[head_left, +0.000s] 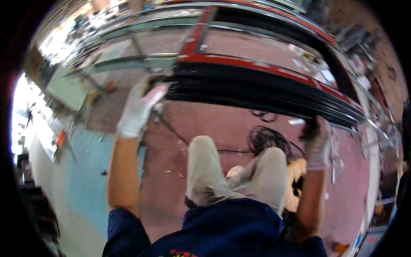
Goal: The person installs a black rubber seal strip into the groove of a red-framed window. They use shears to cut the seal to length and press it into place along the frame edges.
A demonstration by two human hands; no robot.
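Left hand: gloved, at the left end of the black bar.
Bar: runs along the near edge of the red frame, from its near left corner toward its near right.
Bar's feel: long, likely stiff and fairly heavy; its smooth face might slide against gloves, so both ends suit a hold.
Cable: coiled on the floor.
Right hand: gloved, near the bar's right end.
Both hands: well apart; blur means I cannot tell whether either is clamped.

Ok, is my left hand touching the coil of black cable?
Apart: the head view shows reddish floor between the left hand and the coil of black cable.
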